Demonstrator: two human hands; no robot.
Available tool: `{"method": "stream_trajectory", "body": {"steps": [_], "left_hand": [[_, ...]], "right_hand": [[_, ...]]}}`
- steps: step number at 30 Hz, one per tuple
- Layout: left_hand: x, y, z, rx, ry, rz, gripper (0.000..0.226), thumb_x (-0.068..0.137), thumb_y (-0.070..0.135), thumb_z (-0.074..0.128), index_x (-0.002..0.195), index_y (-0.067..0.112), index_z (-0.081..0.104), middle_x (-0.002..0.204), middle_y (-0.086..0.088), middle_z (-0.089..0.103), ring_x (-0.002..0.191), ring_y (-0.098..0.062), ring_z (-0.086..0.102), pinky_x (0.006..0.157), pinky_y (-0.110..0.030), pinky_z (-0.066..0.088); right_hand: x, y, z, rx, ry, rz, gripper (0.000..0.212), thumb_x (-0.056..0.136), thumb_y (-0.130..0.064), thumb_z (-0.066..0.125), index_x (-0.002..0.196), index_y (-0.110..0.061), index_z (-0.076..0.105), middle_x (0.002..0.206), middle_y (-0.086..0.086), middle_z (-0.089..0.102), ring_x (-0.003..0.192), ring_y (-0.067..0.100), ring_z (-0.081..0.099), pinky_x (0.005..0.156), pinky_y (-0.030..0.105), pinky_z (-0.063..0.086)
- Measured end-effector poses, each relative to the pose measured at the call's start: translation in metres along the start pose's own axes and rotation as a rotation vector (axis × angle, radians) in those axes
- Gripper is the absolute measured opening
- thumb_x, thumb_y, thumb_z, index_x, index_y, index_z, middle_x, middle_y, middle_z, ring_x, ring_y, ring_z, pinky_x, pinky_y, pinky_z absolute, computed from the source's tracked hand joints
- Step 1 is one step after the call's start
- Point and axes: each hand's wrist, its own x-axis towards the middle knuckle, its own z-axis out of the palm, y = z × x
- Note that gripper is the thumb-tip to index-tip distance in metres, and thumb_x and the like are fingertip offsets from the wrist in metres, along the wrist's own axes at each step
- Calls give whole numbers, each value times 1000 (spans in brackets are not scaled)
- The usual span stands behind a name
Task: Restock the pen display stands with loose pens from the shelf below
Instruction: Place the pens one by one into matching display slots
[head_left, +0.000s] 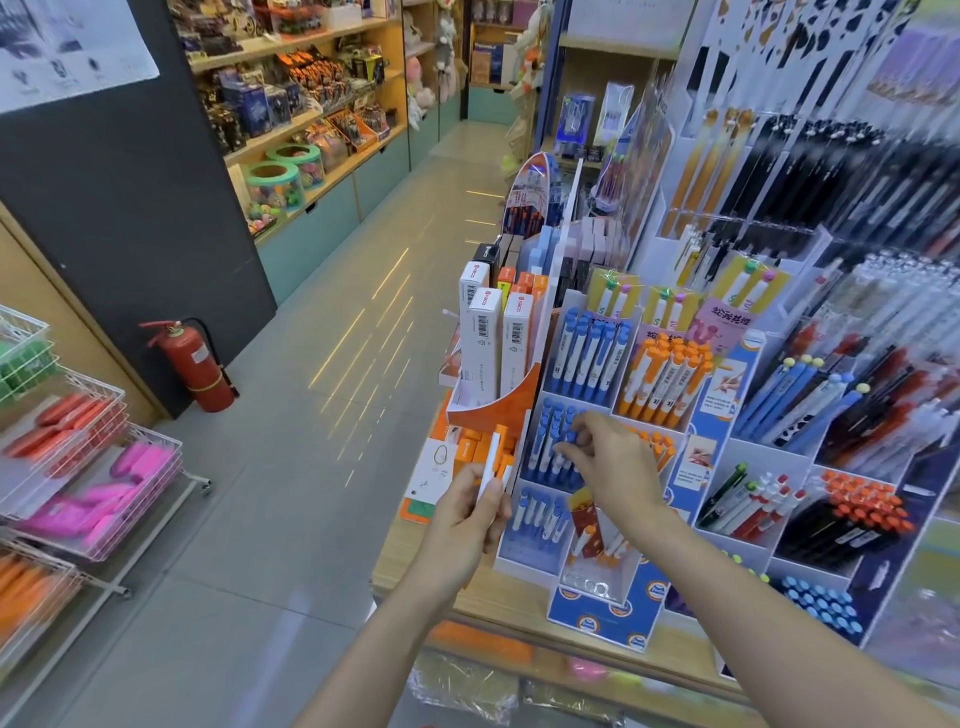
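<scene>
**Two hands at the pen stand in a shop aisle**

A pale wooden shelf top (498, 597) runs along the right side of a shop. The floor (311, 415) is smooth grey tile and shines with thin streaks of light. A red metal fire extinguisher (195, 366) stands by a dark wall. On the left, white wire baskets (98, 415) hold soft pink and orange pouches. Far shelves are packed with toys.

On the wooden top stands a white card pen display stand (545, 525) with stepped pockets. Each pocket is a small box shape. The pockets hold long thin plastic pens with blue caps (589, 353) and pens with orange caps (670, 374). The pens stand nearly upright, caps up, leaning back a little.

The left hand (467, 514) curls its fingers around a slim white and orange box (493, 462). The box is long and flat-sided. Its long side points up and a little to the right, just beside the left edge of the stand.

The right hand (613, 467) reaches into the middle pocket of blue pens (550, 447). Its fingertips pinch the blue top of one pen there.
</scene>
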Motion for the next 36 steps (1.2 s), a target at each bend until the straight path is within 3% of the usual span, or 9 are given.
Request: {"method": "stream_trajectory", "body": {"steps": [4, 7, 11, 15, 20, 23, 26, 31, 36], "left_hand": [[0, -1, 2, 9, -11, 2, 27, 105, 32, 45, 111, 7, 52, 78, -3, 54, 61, -9, 45, 58, -22, 40], [1, -1, 6, -7, -28, 7, 25, 106, 28, 44, 110, 4, 51, 76, 1, 55, 60, -9, 43, 57, -22, 38], [3, 0, 17, -46, -58, 5, 23, 106, 25, 44, 112, 4, 53, 73, 5, 56, 59, -10, 40, 56, -24, 34], [8, 2, 42, -55, -99, 11, 23, 106, 26, 43, 109, 5, 54, 71, 7, 53, 57, -10, 38, 53, -21, 31], [14, 7, 80, 22, -178, 29, 32, 102, 37, 46, 106, 8, 60, 70, 5, 52, 59, -12, 44, 55, -24, 38], [17, 8, 94, 172, -231, 55, 33, 105, 40, 42, 107, 17, 66, 76, 10, 59, 70, -9, 55, 71, -30, 48], [26, 16, 96, 163, -218, 58, 25, 107, 27, 42, 105, 32, 66, 105, 10, 66, 90, 12, 61, 83, -10, 48], [60, 19, 100, 181, -216, 100, 28, 105, 23, 50, 128, 23, 67, 118, -14, 68, 109, -25, 63, 98, -37, 52], [76, 15, 117, 160, -140, 143, 37, 103, 10, 53, 139, 18, 57, 117, -2, 69, 109, -16, 66, 97, -35, 54]], "right_hand": [[0, 3, 5, -162, 62, -154, 30, 75, -35, 83, 80, -15, 61, 71, -1, 61, 54, 20, 58, 41, 31, 48], [-1, -2, 5, -168, 18, -115, 32, 75, -40, 81, 83, -17, 61, 73, -4, 61, 57, 16, 57, 45, 27, 46], [-8, -12, -25, 310, -88, 107, 23, 85, -38, 72, 104, -25, 66, 85, -11, 64, 60, 4, 59, 58, 13, 46], [-27, -26, -67, 818, -339, 296, 13, 87, -30, 71, 96, -21, 74, 73, 1, 71, 61, 20, 70, 61, 28, 59], [-42, -8, -91, 825, -240, 365, 5, 80, -18, 79, 84, -15, 76, 68, 1, 73, 63, 16, 69, 65, 29, 59], [-49, 10, -108, 815, -198, 376, 3, 80, -19, 79, 82, -19, 77, 75, 1, 75, 70, 14, 71, 67, 25, 57], [-49, 33, -132, 746, -69, 406, 5, 81, -23, 77, 86, -21, 76, 76, -1, 75, 70, 12, 70, 70, 23, 57], [-45, 59, -154, 506, 33, 298, 12, 83, -27, 76, 93, -24, 73, 81, -11, 72, 76, -2, 67, 74, 8, 52], [-48, 62, -122, 361, 95, 207, 21, 85, -25, 75, 104, -16, 74, 86, -8, 69, 81, -1, 64, 75, 5, 48]]}}
